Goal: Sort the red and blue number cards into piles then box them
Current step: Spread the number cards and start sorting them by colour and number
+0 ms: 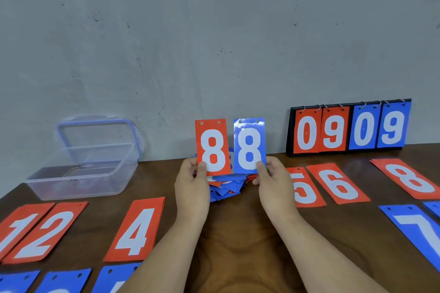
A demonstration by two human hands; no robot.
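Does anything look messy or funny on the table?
Yes. The jumbled heap of blue and red cards between the left hand and right hand lies askew, colours mixed, unlike the neat red number 4 pile.

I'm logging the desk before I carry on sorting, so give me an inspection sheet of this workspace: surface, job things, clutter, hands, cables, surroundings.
Surface: brown wooden table, with cards spread across it.
Job's things: red 8 card and blue 8 card are held upright side by side. A mixed heap lies behind the hands. Red 4 card, red 6 card and blue 7 card lie flat among others. The clear box is open and looks empty, its lid raised at the back.
Clutter: a flip scoreboard reading 0909 stands at the wall.
Hands: left hand pinches the red 8 card; right hand pinches the blue 8 card.
Cables: nothing seen.
Surroundings: bare grey wall.
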